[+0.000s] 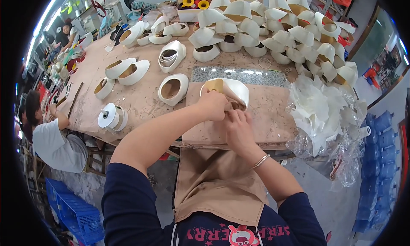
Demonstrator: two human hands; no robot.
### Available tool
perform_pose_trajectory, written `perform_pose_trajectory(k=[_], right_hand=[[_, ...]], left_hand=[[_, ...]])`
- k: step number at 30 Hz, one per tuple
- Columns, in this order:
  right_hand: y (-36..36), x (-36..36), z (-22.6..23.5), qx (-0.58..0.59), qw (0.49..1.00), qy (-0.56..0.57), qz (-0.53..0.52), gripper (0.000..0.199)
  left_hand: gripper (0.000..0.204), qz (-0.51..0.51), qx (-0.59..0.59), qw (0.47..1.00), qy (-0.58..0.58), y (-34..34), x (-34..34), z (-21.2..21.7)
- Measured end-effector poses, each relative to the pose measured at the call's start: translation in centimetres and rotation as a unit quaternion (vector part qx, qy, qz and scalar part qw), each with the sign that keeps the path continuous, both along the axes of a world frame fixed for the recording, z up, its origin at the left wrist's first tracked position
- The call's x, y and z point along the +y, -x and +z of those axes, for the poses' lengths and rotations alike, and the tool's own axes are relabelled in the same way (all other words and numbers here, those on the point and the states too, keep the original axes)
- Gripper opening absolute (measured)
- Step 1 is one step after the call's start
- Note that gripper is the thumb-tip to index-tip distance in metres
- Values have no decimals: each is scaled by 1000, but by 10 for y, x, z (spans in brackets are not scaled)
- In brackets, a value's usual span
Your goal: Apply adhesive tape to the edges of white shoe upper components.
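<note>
While gripped, white shoe upper (228, 90), both hands' grip (224, 111)

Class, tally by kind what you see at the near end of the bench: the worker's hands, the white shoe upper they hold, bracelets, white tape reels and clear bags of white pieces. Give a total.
hands: 2, the left hand and the right hand
white shoe upper, held: 1
bracelet: 1
white tape reel: 1
clear bag of white pieces: 1
Total: 6
</note>
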State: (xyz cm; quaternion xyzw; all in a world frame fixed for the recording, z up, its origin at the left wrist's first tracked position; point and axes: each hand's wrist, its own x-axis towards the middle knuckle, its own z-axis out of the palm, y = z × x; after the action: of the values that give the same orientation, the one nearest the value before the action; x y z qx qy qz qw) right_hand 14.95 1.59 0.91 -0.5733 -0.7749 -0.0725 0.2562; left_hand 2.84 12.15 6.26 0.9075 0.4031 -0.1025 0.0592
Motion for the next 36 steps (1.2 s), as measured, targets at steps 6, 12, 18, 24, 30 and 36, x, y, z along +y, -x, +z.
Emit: perform_pose_trajectory(k=[6, 12, 18, 24, 30, 36], right_hand=[[4, 9, -13, 47, 998, 8, 41, 32], [2, 9, -6, 29, 999, 27, 36, 32], [11, 10, 6, -2, 999, 37, 39, 31], [31, 20, -6, 26, 998, 2, 55, 33], [37, 16, -6, 51, 995, 58, 60, 36], [39, 19, -6, 46, 996, 60, 56, 38]], left_hand=[[10, -433, -11, 873, -225, 40, 38, 19], [12, -33, 56, 998, -10, 33, 13, 9], [17, 94, 18, 995, 36, 24, 6, 14], [16, 74, 18, 997, 25, 21, 8, 9], [11, -355, -86, 903, -228, 58, 31, 8], [15, 7, 92, 995, -50, 37, -7, 14]])
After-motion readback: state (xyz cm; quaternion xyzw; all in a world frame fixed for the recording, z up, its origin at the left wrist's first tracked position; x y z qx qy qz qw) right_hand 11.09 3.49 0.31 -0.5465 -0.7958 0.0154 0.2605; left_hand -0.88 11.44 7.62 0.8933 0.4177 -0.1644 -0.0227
